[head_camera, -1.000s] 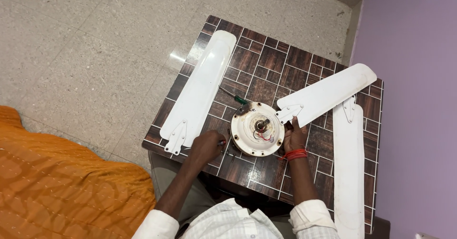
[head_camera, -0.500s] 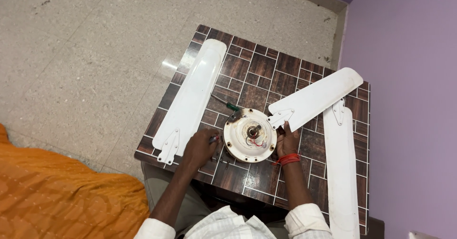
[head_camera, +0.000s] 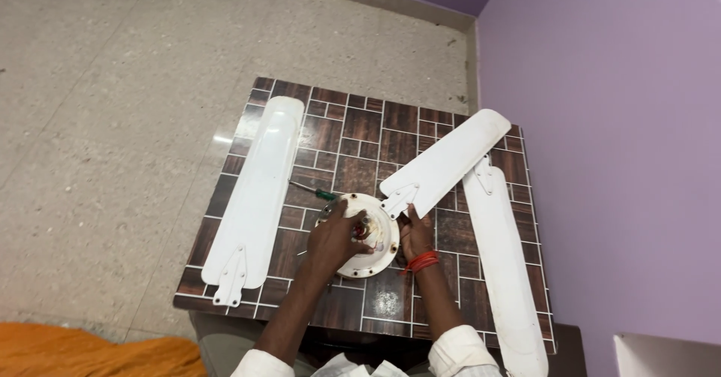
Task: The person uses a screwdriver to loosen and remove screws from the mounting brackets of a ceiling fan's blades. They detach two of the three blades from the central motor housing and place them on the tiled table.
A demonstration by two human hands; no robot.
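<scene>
A round white fan motor housing [head_camera: 379, 253] lies on a brown tile-patterned table [head_camera: 353, 133]. My left hand [head_camera: 336, 236] rests on top of the housing and covers its left half; whether it holds a small part I cannot tell. My right hand [head_camera: 417, 233], with a red thread band at the wrist, grips the inner end of a white fan blade [head_camera: 443, 163] whose metal bracket meets the housing. A green-handled screwdriver [head_camera: 319, 193] lies just beyond the housing.
Two more white blades lie loose on the table: one along the left side [head_camera: 255, 197], one along the right side [head_camera: 503, 264]. A purple wall [head_camera: 616, 159] stands close on the right. Orange cloth [head_camera: 90, 354] shows at lower left on the speckled floor.
My left hand has moved from the table beside the housing up onto the housing. The view has tilted, so the table sits lower and more to the left.
</scene>
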